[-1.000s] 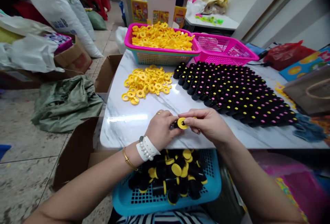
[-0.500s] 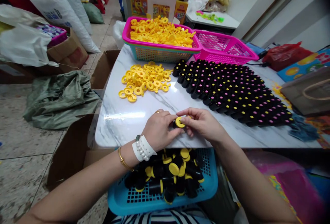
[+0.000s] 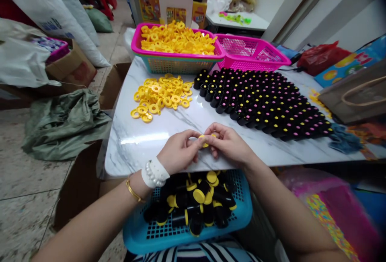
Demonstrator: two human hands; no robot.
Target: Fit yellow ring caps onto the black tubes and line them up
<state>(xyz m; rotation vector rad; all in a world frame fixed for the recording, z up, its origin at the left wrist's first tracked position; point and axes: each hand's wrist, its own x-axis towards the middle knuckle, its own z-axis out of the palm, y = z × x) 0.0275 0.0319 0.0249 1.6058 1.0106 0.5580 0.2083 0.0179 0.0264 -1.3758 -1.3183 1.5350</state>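
A small round yellow plastic piece [image 3: 205,144] sits between my hands above the table's front edge, mostly covered by the fingers. My left hand [image 3: 180,151] is closed in a pinch on it, with thumb and forefinger together. From the other side, my right hand [image 3: 228,143] grips the same piece with curled fingers. Whether a black part is under it I cannot see. Below the hands, a blue basket [image 3: 132,236] holds several black cylinders with yellow caps [image 3: 180,217]. A loose pile of yellow ring pieces [image 3: 161,95] lies beyond my left hand.
Rows of black cylinders [image 3: 256,99] with pink or yellow dots stand on the right of the marble-patterned table [image 3: 120,155]. Behind are a pink basket [image 3: 137,44] heaped with yellow pieces and another pink basket [image 3: 280,58]. Cardboard boxes [image 3: 80,185] stand at left.
The view has shifted slightly. My left thumb and forefinger have come over the yellow piece, which showed its round face before and is now largely covered.
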